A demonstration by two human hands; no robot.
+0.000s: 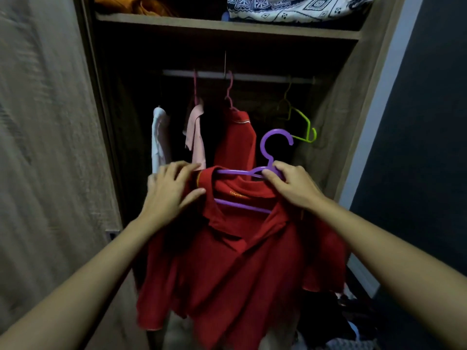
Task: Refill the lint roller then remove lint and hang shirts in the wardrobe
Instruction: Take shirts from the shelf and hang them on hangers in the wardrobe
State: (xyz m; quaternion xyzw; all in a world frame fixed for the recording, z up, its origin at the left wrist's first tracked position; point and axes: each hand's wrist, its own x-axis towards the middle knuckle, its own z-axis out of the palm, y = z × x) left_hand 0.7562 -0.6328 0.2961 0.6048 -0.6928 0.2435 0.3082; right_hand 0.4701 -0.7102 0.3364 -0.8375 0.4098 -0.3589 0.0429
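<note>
I'm seeing the right hand pinching the purple hanger just under its hook, fingers curled round it. The left hand is gripping the red shirt at its shoulder, thumb under loosely spread fingers, before the open wardrobe. Orange collar lettering is showing too blurred to read.

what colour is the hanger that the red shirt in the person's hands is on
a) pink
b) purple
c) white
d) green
b: the red shirt held up in front of the wardrobe is draped on a purple hanger, and the right hand pinches that hanger just below its hook.
</note>
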